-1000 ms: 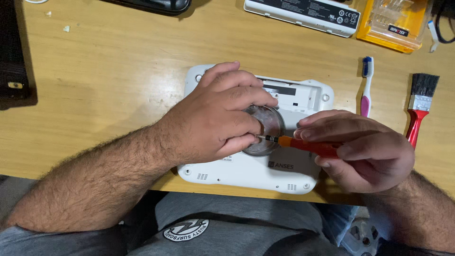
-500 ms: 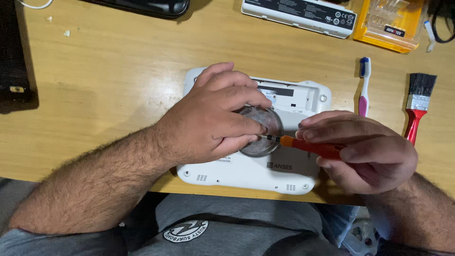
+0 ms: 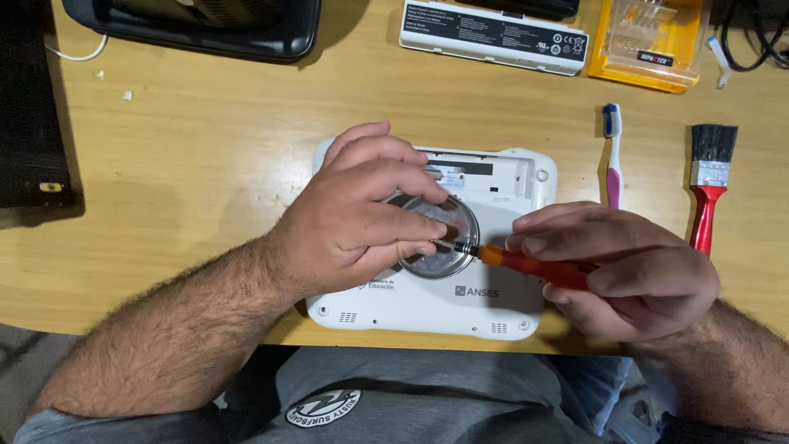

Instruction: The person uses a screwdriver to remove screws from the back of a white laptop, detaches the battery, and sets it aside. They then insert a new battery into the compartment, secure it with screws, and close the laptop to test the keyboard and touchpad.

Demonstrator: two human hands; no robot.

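One white netbook [image 3: 427, 308] lies bottom-up at the near edge of the wooden desk [image 3: 189, 156], with one round clear dish [image 3: 440, 242] sitting on it. Left hand [image 3: 362, 214] is spread over the dish, fingertips pinching at the tip of the one orange-handled screwdriver [image 3: 526, 265] that the right hand [image 3: 625, 267] grips tight. Further right: one toothbrush [image 3: 613, 156], one red-handled paintbrush [image 3: 708, 193]; up top, one laptop battery [image 3: 493, 33] and one yellow bit case [image 3: 649, 41].

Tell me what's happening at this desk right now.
A person is working on a white device lying flat on a wooden table. The left hand rests on a round clear dish set on the device, fingertips meeting the tip of an orange-handled screwdriver gripped in the right hand. A toothbrush and red-handled paintbrush lie to the right.
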